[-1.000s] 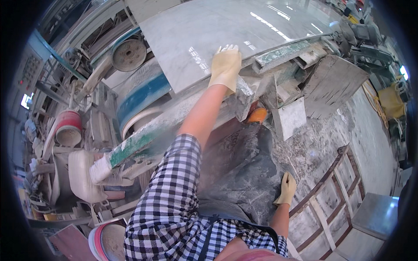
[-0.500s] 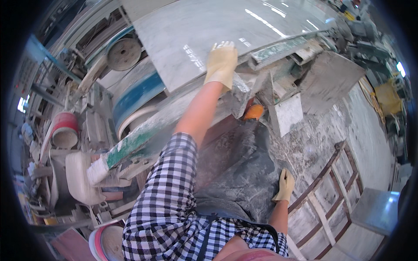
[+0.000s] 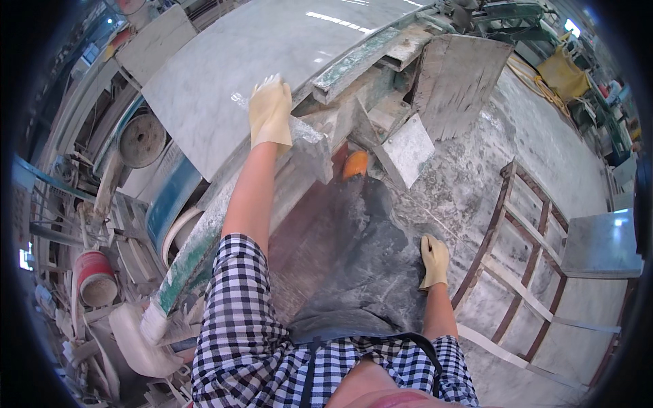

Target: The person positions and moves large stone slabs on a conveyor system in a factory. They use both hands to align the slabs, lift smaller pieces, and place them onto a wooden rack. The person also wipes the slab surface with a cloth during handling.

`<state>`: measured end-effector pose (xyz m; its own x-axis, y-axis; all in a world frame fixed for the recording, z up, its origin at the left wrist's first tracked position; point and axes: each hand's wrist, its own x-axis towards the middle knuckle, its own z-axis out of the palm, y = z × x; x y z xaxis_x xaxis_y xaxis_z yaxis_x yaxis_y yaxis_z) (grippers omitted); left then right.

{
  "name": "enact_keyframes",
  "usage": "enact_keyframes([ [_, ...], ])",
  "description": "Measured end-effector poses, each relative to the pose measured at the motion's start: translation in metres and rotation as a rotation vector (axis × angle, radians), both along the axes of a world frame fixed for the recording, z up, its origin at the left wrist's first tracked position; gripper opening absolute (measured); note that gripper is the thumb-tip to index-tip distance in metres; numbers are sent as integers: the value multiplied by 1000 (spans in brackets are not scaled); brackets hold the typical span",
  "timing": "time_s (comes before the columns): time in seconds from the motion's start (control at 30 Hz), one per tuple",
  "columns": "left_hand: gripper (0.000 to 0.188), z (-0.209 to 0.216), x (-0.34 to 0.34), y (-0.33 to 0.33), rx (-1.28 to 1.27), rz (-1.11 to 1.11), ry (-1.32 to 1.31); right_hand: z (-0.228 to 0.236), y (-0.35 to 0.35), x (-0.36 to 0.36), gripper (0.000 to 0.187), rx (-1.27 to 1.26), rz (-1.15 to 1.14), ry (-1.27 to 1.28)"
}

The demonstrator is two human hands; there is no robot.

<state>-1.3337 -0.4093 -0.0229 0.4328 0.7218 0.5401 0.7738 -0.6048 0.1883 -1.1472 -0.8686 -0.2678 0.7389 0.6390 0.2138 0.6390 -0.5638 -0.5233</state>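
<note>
My left hand (image 3: 271,112), in a cream rubber glove, reaches forward and rests on the near edge of a large polished white-grey stone slab (image 3: 197,95). Its fingers lie over the slab's top and hold nothing. My right hand (image 3: 434,262), in a matching glove, hangs low at my right side, beside the dark, dusty apron (image 3: 367,272). Its fingers are curled in, and nothing shows in them. Under the slab's near edge runs a worn support beam with green paint (image 3: 187,275).
An orange shoe tip (image 3: 355,164) shows below the apron. Upright stone pieces (image 3: 408,149) and a rough board (image 3: 456,85) stand ahead right. A rusty metal frame (image 3: 507,265) lies right. To the left are a blue curved guard (image 3: 173,197), a red bucket (image 3: 96,277) and scrap.
The view has turned, so the slab and surroundings sit further left and higher in the picture. My left hand stays on the slab's edge; the right hand's fingers look more curled.
</note>
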Motion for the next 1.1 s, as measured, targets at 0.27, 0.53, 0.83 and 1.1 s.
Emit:
enact_keyframes([
  [0.27,28,-5,0,2,49,2,-33,1,-1,1,23,-24,4,5],
  [0.53,25,-3,0,-1,59,-16,-58,1,1,1,25,-36,-14,23],
  [0.83,24,-5,2,2,93,-13,-82,4,2,-1,25,-56,-46,39],
  [1.1,25,8,1,-11,-18,46,-64,1,-5,-1,26,-52,-26,73],
])
